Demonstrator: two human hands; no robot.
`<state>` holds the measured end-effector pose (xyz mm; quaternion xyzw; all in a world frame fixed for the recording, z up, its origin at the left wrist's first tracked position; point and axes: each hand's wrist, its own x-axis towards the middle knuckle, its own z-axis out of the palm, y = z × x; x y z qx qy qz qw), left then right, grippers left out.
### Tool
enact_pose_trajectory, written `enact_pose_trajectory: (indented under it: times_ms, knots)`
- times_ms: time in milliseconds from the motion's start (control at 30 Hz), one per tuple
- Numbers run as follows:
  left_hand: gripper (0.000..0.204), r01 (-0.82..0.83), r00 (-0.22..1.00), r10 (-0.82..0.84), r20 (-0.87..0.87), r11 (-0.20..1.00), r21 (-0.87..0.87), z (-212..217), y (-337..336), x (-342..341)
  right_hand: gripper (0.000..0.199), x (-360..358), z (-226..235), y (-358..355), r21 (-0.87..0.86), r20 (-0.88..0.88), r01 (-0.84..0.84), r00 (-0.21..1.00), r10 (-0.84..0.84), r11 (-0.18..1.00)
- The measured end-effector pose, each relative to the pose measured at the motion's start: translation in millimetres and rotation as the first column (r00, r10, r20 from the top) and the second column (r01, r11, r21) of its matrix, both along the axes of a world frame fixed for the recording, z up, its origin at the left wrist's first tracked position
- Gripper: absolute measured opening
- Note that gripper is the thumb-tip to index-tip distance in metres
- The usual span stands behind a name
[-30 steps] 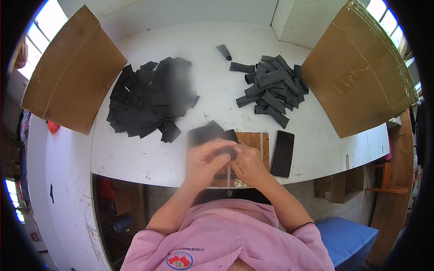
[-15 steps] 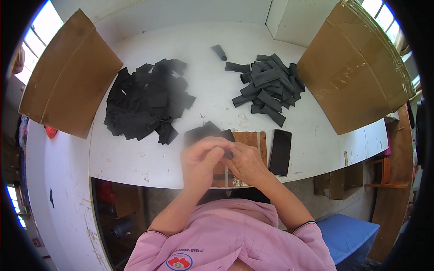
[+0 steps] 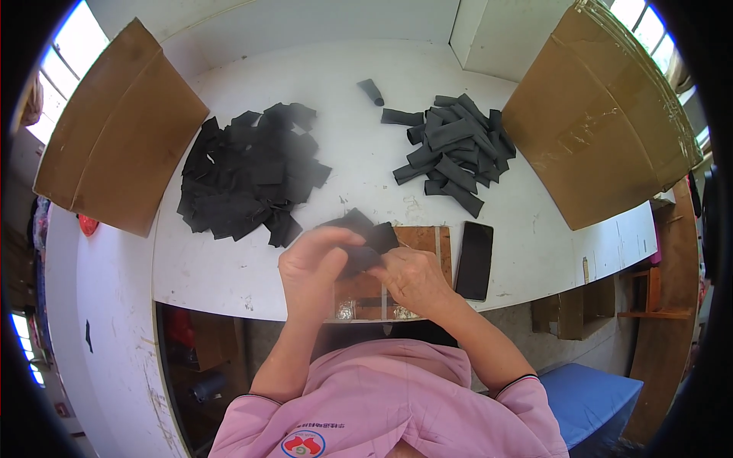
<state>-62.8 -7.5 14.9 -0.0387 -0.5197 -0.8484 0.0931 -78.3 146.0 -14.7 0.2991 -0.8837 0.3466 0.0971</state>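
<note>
Across the table point(image 3: 206, 282), the right hand point(image 3: 416, 276) pinches a black cloth point(image 3: 360, 262) over the brown board point(image 3: 430, 241); the left hand point(image 3: 307, 269) curls at the cloth's other end, gripping or not, I can't tell.

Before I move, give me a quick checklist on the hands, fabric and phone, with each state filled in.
1. Right hand touching the dark fabric piece: ok.
2. Left hand gripping it firmly: cannot tell; the contact is blurred.
3. Left fabric pile apart from right fabric pile: ok.
4. Right fabric pile fully gathered: not ok; a single stray piece lies apart.
5. Phone flat on the white table: ok.
</note>
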Motion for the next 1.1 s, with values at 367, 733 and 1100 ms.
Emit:
enact_pose_trajectory:
  times_ms: [367,733,1100]
  knots:
    - [0.014,-0.125,0.988,0.071,-0.137,0.889,-0.441,7.5,2.0,-6.2,0.026,-1.1,-19.5,2.3,0.048,-0.084,0.019,0.996,-0.015,0.999]
    - [0.014,-0.23,0.963,0.107,-0.246,0.802,-0.552,-15.2,-3.3,-12.0,0.029,1.1,-12.2,0.6,-0.189,-0.033,0.017,0.999,-0.023,0.982]
    - [0.017,-0.228,0.971,0.232,-0.055,0.839,-0.494,-80.9,-47.6,-4.9,0.042,-81.9,8.9,64.6,-0.271,0.292,0.547,0.831,-0.474,0.792]
